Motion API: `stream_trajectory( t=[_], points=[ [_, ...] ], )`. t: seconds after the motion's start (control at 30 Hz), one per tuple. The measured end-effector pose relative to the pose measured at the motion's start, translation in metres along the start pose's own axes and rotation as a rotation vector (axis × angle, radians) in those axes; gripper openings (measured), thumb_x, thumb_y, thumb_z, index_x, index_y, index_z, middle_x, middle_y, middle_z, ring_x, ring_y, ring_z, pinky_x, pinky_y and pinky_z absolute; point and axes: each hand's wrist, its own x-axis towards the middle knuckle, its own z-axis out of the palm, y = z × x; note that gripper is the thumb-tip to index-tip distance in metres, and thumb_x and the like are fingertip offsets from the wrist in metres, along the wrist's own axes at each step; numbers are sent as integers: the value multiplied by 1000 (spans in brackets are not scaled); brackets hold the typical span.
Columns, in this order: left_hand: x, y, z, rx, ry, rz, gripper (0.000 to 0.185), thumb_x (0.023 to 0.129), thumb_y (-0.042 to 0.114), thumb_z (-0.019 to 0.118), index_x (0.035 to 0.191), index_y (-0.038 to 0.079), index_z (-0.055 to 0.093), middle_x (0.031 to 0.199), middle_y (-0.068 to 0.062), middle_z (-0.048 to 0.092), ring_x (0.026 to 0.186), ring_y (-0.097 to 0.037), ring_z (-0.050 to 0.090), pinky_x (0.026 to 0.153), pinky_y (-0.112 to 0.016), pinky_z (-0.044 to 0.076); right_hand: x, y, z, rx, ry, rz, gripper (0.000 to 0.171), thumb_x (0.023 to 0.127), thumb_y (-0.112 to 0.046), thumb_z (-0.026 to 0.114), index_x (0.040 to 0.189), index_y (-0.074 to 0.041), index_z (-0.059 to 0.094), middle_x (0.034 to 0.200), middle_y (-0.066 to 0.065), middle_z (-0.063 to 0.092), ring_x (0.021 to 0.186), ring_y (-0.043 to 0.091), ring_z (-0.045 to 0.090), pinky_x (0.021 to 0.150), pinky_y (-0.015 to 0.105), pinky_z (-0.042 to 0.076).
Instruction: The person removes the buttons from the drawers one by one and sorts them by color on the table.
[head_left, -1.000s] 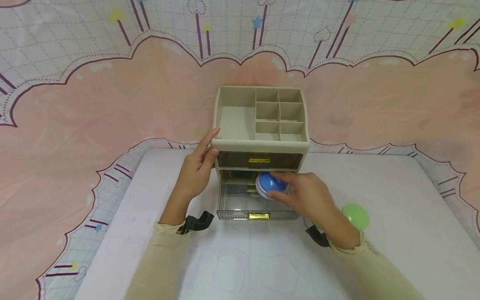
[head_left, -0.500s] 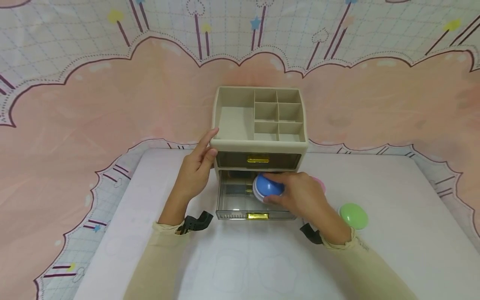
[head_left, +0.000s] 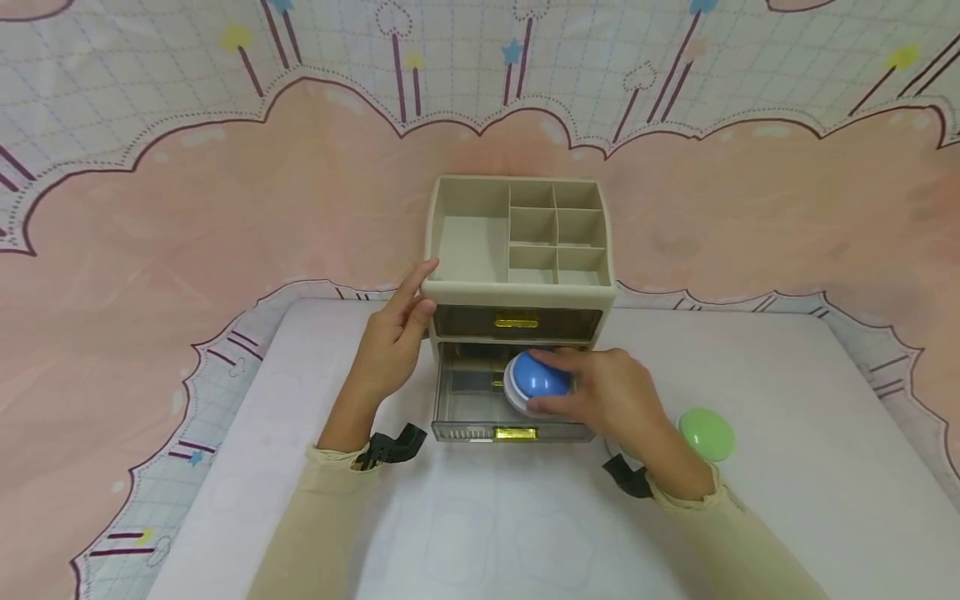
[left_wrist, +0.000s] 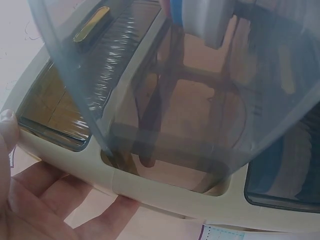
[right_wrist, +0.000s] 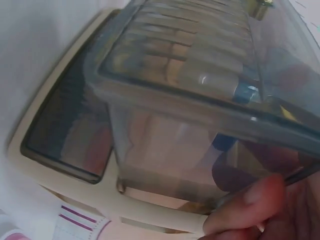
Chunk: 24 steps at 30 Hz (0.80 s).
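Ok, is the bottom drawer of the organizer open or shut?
Open. The bottom drawer sticks out in front of the shut upper drawer, and the right hand holds the blue dome over it.

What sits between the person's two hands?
The open lower drawer of the beige organizer, head view; right hand holds a blue dome over it.

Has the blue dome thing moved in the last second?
Yes. The blue dome has shifted slightly left and nearer the open drawer's gold handle.
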Motion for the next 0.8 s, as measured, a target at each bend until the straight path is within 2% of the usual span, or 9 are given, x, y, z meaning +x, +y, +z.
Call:
stream_trajectory(
  t=[0.17, 0.33, 0.43, 0.73, 0.77, 0.8],
  points=[
    [0, 0, 0, -1, -3, 2, 47, 109, 24, 49, 156, 30, 43, 102, -14, 69, 79, -24, 62, 75, -39, 52, -3, -3, -6, 37, 3, 26, 64, 71, -57, 89, 129, -36, 71, 75, 0, 71, 58, 13, 44, 55, 29, 35],
    [-1, 0, 0, 5, -2, 12, 47, 109, 24, 49, 156, 30, 42, 95, -13, 67, 76, -23, 60, 72, -37, 51, -8, -6, -14, 49, 35, 9, 63, 70, -54, 90, 128, -34, 73, 95, 1, 77, 73, 16, 56, 60, 29, 41],
    [-1, 0, -1, 9, -2, 12, 47, 109, 24, 48, 156, 31, 42, 89, -12, 64, 73, -23, 56, 70, -36, 48, -11, -9, -20, 58, 63, -12, 63, 71, -53, 91, 128, -33, 73, 115, 0, 77, 83, 20, 64, 64, 30, 45],
    [-1, 1, -1, 5, -7, 3, 48, 110, 24, 48, 156, 31, 41, 93, -13, 65, 76, -25, 59, 73, -38, 50, -29, -5, -47, 77, 120, -22, 59, 74, -47, 91, 128, -29, 73, 120, 8, 75, 93, 26, 71, 71, 38, 59],
    [-1, 1, -1, 2, -7, 2, 48, 110, 24, 48, 156, 31, 41, 97, -14, 66, 77, -25, 59, 74, -38, 51, -32, -3, -50, 78, 128, -23, 60, 74, -47, 91, 128, -29, 74, 121, 9, 75, 89, 25, 70, 70, 37, 59],
    [-1, 1, -1, -1, -8, 3, 48, 110, 24, 48, 156, 31, 41, 101, -14, 67, 79, -25, 61, 75, -39, 52, -35, 0, -53, 70, 131, -16, 60, 74, -47, 91, 129, -29, 73, 114, 8, 76, 86, 23, 68, 67, 35, 58]
  ],
)
